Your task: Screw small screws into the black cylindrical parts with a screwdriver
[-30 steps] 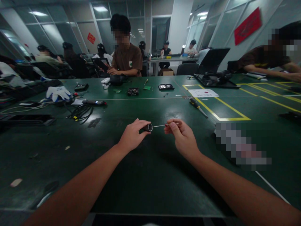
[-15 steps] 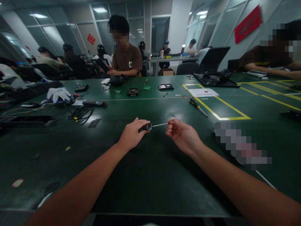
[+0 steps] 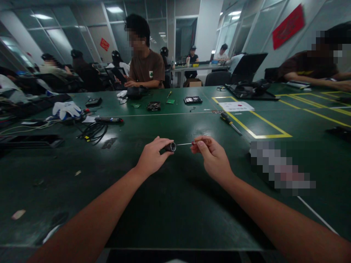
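My left hand (image 3: 152, 157) is closed on a short dark cylinder (image 3: 172, 147), whose round, hollow-looking end with a pale rim faces right. My right hand (image 3: 215, 155) grips a small screwdriver (image 3: 184, 144) by its handle, which is mostly hidden by the fingers; some red shows where the handle meets the thin shaft. The shaft points left, its tip at the cylinder's rim. Whether the tip is inside or just in front, I cannot tell. Both hands are held above the green table (image 3: 164, 212).
Beyond my hands lie a larger screwdriver (image 3: 230, 122), a paper sheet (image 3: 236, 106) and black drive-like parts (image 3: 193, 100). Coiled black cable (image 3: 94, 132), a dark rod-shaped tool (image 3: 109, 119) and white gloves (image 3: 66, 109) are on the left. A blurred-out item (image 3: 279, 168) lies right. People sit across the table.
My right hand has turned, its thumb now lying across the front of the handle, and has come slightly closer to the cylinder. My left hand keeps its hold.
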`<state>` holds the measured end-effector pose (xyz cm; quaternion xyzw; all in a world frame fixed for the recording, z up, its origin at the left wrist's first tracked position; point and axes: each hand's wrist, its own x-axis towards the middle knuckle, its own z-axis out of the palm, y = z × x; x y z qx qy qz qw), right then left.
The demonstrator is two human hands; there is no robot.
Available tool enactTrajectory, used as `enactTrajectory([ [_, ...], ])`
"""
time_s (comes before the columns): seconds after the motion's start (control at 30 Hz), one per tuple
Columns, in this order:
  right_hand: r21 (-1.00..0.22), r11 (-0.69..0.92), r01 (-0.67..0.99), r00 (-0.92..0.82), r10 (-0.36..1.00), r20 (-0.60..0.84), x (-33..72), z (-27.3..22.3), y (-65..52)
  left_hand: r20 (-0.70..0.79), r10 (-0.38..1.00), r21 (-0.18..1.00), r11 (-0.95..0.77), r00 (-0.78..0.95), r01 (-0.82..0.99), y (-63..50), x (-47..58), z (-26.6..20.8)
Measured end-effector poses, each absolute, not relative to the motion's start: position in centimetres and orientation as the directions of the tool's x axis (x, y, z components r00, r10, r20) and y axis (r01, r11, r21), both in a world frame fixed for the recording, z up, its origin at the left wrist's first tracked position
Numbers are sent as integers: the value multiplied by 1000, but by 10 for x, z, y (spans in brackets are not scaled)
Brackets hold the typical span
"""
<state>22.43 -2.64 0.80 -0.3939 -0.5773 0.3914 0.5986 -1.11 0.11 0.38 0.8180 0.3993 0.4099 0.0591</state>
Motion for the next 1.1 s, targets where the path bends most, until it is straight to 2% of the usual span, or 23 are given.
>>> enactTrajectory([
  [0.1,-913,403,63,11,915,404,223,11,-31,632,693,433,-687,347,584,1,-11,3],
  [0.17,-913,403,58,3,915,404,223,11,-31,637,686,430,-695,352,576,1,-11,3],
  [0.37,-939,275,-208,31,961,275,222,10,-26,650,669,416,-710,361,568,2,-12,4],
  [0.47,-942,221,-253,-4,973,230,221,11,-26,641,677,419,-704,363,573,2,-11,4],
  [0.93,-927,374,26,-7,927,374,221,11,-33,621,698,422,-681,357,598,-1,-10,6],
  [1.03,-932,363,8,2,932,363,219,11,-34,612,697,413,-685,374,600,-1,-10,6],
  [1.1,-947,308,-86,31,951,307,219,11,-31,607,690,407,-696,394,592,-1,-10,6],
])
